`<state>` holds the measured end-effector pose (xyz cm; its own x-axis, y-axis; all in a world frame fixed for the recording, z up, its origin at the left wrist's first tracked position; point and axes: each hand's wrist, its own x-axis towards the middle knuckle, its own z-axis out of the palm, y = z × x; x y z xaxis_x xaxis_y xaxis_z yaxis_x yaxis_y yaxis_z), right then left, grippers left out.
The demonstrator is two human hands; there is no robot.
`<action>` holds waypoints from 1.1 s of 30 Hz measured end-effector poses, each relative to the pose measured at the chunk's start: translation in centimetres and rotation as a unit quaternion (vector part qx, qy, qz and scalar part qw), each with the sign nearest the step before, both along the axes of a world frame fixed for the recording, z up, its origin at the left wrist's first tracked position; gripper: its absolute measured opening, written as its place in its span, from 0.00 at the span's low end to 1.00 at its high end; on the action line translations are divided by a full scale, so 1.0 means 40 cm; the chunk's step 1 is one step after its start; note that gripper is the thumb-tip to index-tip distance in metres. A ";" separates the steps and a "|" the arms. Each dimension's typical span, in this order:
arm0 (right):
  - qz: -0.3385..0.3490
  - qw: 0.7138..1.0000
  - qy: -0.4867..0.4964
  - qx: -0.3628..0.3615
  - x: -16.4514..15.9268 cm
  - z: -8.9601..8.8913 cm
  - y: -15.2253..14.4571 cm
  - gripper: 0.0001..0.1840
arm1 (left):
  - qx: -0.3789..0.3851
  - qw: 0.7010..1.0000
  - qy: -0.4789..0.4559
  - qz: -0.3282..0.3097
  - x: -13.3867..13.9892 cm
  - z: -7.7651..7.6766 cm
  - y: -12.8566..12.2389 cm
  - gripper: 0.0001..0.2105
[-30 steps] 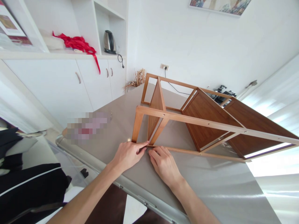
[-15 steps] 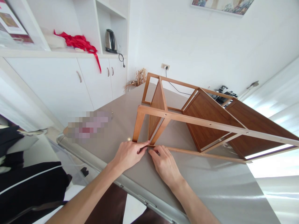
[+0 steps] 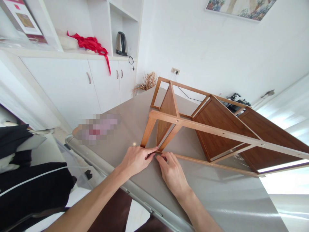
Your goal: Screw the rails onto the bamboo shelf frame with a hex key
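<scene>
A brown wooden shelf rack [image 3: 200,125] lies on its side on the grey-topped table [image 3: 210,193], with its slanted panels between the side rails. My left hand [image 3: 137,160] is closed at the near lower rail by the rack's left end, its index finger stretched along the wood. Close beside it, my right hand [image 3: 172,172] has thumb and fingers pinched together at the same rail joint. Between the fingertips there is a tiny, partly hidden spot that I cannot make out.
A blurred-out pinkish item [image 3: 98,129] lies at the table's left. Behind are white cabinets [image 3: 65,80], a kettle [image 3: 121,43], red ribbon [image 3: 90,43] and dried stalks [image 3: 148,82]. Black appliances [image 3: 235,100] stand beyond the rack, and dark clothing [image 3: 36,187] is at lower left.
The view has shifted slightly, so the rack and room sit a little farther right. Both hands stay at the same joint, with the fingertips drawn slightly closer together.
</scene>
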<state>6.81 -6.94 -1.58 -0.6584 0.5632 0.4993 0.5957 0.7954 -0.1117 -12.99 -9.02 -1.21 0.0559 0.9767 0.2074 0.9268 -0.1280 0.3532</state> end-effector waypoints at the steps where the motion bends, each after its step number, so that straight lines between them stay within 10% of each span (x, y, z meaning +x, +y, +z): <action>1: 0.000 1.000 0.000 0.008 -0.001 0.001 -0.001 0.15 | 0.000 1.000 -0.001 -0.001 0.000 -0.002 0.000 0.17; 22: -0.022 0.998 -0.025 0.052 -0.012 0.003 -0.008 0.13 | -0.014 1.000 -0.015 0.001 0.001 0.000 0.000 0.17; 33: -0.002 0.999 0.012 -0.038 -0.003 0.002 0.010 0.11 | -0.007 1.000 -0.003 0.001 0.003 0.002 0.002 0.17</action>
